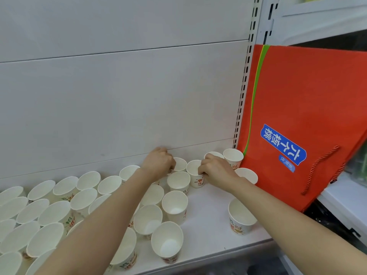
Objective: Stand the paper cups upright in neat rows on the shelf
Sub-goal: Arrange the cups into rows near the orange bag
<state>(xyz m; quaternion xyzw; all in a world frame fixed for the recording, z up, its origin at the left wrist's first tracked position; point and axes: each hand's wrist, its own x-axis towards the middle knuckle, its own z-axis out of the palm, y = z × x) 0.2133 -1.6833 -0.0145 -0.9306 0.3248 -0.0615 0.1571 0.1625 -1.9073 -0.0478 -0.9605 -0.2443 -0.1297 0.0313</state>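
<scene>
Both hands reach to the back of the shelf point(208, 221), in the middle of the frame. Left hand point(158, 162) curls on a cup point(179, 164) by the back wall; its fingertips are hidden. Right hand point(215, 170) pinches the rim of another cup point(195, 173). Many paper cups point(59, 211) stand upright at lower left. One lone cup point(241, 219) stands at lower right. A big orange bag point(297, 96) leans at right, crowding the back cups. White wall panels point(119, 96) fill the top.

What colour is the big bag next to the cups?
The bag is orange-red with a green stripe and a blue label, clearest in the head view.
</scene>
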